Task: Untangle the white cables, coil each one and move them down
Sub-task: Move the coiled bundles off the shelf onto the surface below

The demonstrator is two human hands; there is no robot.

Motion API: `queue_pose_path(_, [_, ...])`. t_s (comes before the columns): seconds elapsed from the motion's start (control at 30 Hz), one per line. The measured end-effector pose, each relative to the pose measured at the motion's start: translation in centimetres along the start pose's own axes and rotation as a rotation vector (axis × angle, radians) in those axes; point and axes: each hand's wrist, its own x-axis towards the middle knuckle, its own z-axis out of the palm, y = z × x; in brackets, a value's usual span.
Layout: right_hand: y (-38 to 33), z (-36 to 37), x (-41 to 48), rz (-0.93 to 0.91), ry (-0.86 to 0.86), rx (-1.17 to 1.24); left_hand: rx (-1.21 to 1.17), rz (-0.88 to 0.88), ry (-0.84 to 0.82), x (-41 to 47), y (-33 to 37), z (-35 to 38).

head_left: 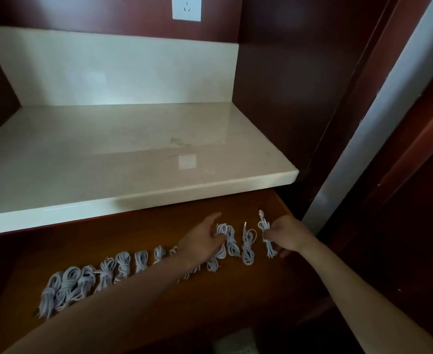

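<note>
R hand (288, 236), fingers clamped on coiled cable (263, 225); L hand (202, 241), fingers apart atop row of coils (122, 264)

Left forearm (123, 292), right forearm (358, 284): bare, wrist to frame edge. Left hand (202, 238), right hand (287, 236): bare as well. Finer detail blurred.

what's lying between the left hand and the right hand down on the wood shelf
Head view: two coiled white cables lie side by side between the left hand and the right hand, which grips a third coil.
</note>
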Motion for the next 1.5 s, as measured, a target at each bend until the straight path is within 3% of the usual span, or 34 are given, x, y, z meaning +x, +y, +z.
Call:
queue_pose_path(0.3, [0.1,2.2,6.0,0.055,-0.071,-0.379,0.59,0.038,0.157,3.9,-1.6,2.8])
queue_pose_path(0.47, [1.1,3.6,7.6,0.059,-0.087,-0.539,0.837,0.09,0.106,4.4,-2.3,3.4])
queue_pose_path(0.63, [1.3,4.0,8.1,0.052,-0.116,-0.61,0.92,0.06,0.062,4.7,-2.8,3.7])
queue_pose_path(0.83, [-0.2,3.2,6.1,-0.056,0.044,-0.768,0.813,0.083,0.061,3.4,-2.1,2.6])
queue_pose_path(1.13, [-4.5,4.9,-3.9,-0.496,0.15,-0.407,0.557,0.064,-0.154,-5.4,-0.2,-5.1])
queue_pose_path(1.33, [-5.1,8.0,-11.2,-0.753,0.233,-0.35,0.421,0.043,-0.037,-14.0,-0.9,-8.2])
queue_pose_path(1.5, [-3.8,11.6,-13.8,-0.894,0.31,-0.408,0.471,0.013,0.082,-19.7,-2.8,-7.7])
